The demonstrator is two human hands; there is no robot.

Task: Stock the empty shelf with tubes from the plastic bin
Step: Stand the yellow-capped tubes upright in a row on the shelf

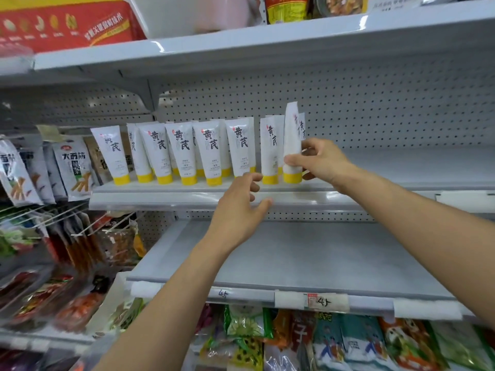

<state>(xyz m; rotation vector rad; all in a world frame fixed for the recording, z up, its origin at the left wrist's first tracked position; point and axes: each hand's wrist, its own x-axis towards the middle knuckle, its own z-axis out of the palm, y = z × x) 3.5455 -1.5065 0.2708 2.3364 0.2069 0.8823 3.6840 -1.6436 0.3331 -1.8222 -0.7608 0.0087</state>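
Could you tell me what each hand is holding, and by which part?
The right hand grips a tube low on its body, just above the yellow cap. The left hand holds nothing.

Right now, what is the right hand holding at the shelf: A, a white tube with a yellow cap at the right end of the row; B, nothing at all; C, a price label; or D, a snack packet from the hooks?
A: the right hand has its fingers closed around a white tube standing cap-down at the right end of the row, while the left hand is open and empty.
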